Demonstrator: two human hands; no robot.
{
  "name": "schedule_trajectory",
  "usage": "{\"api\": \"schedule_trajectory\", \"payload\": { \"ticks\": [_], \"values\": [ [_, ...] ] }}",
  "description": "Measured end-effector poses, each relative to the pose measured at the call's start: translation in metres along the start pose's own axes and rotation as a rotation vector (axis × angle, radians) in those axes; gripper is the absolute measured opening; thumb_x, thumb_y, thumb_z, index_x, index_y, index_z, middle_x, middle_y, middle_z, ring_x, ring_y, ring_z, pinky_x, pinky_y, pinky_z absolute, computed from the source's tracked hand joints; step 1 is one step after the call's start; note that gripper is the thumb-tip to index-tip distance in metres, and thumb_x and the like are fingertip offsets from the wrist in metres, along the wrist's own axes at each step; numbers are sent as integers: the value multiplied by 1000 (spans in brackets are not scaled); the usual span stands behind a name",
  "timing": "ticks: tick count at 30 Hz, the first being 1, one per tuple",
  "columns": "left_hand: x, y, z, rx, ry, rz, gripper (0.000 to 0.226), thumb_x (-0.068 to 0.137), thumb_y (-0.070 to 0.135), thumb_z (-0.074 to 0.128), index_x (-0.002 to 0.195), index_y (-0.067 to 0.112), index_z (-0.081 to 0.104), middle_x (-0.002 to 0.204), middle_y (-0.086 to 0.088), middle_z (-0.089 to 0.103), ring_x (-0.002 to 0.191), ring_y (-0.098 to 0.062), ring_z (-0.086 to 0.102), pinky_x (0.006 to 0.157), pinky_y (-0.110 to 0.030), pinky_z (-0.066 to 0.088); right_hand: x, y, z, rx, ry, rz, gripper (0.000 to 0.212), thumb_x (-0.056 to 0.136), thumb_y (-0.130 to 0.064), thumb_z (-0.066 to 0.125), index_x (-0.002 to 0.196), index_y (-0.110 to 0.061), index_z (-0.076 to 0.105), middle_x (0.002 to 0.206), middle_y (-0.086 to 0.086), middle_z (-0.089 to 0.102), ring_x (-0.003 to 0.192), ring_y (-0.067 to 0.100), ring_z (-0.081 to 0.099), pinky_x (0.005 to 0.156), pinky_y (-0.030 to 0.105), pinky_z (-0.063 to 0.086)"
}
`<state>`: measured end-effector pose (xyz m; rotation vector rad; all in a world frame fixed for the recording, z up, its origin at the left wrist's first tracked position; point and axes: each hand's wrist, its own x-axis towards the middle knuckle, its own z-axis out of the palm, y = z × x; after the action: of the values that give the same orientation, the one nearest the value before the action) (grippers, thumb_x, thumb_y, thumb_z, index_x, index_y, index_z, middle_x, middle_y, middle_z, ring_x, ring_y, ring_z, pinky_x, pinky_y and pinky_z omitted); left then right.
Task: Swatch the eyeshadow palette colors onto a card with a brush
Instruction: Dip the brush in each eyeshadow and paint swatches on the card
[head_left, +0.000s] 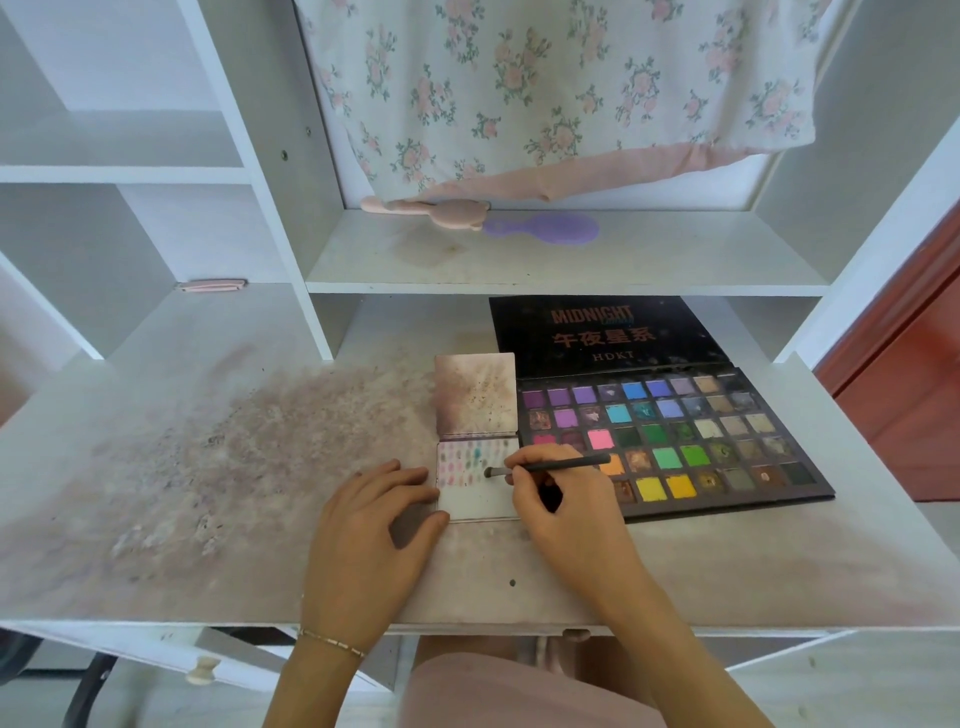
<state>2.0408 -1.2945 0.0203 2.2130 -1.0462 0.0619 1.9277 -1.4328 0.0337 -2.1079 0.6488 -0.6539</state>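
Note:
An open eyeshadow palette (691, 431) with several coloured pans lies on the desk at the right, its black lid (602, 332) raised behind it. Left of it lies a small white card (475, 499) with rows of colour swatches along its top half. My right hand (561, 499) grips a thin black brush (550, 466), whose tip touches the card near the swatches. My left hand (374, 519) rests flat on the desk, fingertips pressing the card's left edge.
A stained flipped-up page (475, 395) stands behind the card. The white desk (208, 467) is smeared with powder at the left. A shelf above holds a purple hairbrush (545, 228) and a pink plush item (431, 210). Floral cloth (545, 88) hangs behind.

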Motion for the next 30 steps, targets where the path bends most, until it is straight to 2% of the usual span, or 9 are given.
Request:
{"api": "schedule_trajectory", "payload": {
  "ticks": [7, 12, 15, 18, 22, 25, 30],
  "values": [
    [0, 0, 1, 20, 10, 13, 20, 70, 22, 77, 89, 19, 72, 104, 5, 68, 104, -6, 48, 96, -37, 36, 0, -2, 0, -39, -9, 12, 12, 85, -17, 56, 88, -28, 57, 86, -14, 54, 80, 3, 55, 70, 14, 48],
    [0, -1, 1, 4, 7, 9, 20, 71, 23, 76, 90, 19, 72, 105, 4, 68, 105, -5, 47, 100, -36, 33, 1, -3, 0, -50, -3, 14, 13, 86, -16, 55, 95, -21, 62, 84, -19, 51, 82, 4, 56, 72, 14, 47],
    [-1, 0, 1, 3, 8, 5, 20, 71, 23, 76, 90, 19, 72, 106, 4, 68, 106, -5, 46, 101, -36, 33, 1, -3, 0, -48, -11, 10, 11, 85, -15, 55, 92, -21, 61, 81, -21, 49, 80, 4, 55, 70, 14, 47],
    [0, 0, 1, 9, 5, 2, 20, 71, 23, 75, 90, 18, 72, 106, 4, 68, 108, -7, 49, 101, -38, 34, 1, -3, -1, -42, -17, 12, 12, 86, -16, 55, 91, -25, 60, 81, -19, 53, 78, 4, 57, 68, 13, 48],
    [0, 0, 1, 13, -5, -9, 21, 72, 24, 75, 92, 18, 72, 107, 3, 67, 110, -13, 53, 102, -39, 34, 1, -3, 0, -56, -3, 0, 13, 86, -16, 55, 95, -21, 62, 81, -21, 51, 80, 4, 56, 70, 14, 47],
    [0, 0, 1, 13, -8, -9, 22, 73, 26, 74, 93, 19, 72, 108, 4, 67, 110, -9, 50, 102, -38, 34, 0, -4, -1, -52, -11, -2, 12, 85, -15, 55, 88, -26, 59, 78, -21, 51, 77, 4, 57, 67, 14, 48],
    [-1, -1, 1, 5, 3, 2, 21, 72, 25, 75, 92, 20, 72, 107, 5, 67, 107, -4, 45, 101, -34, 31, 1, -3, 0, -55, 0, -4, 13, 86, -16, 55, 95, -21, 62, 81, -21, 50, 80, 2, 55, 69, 12, 46]
  ]
}}
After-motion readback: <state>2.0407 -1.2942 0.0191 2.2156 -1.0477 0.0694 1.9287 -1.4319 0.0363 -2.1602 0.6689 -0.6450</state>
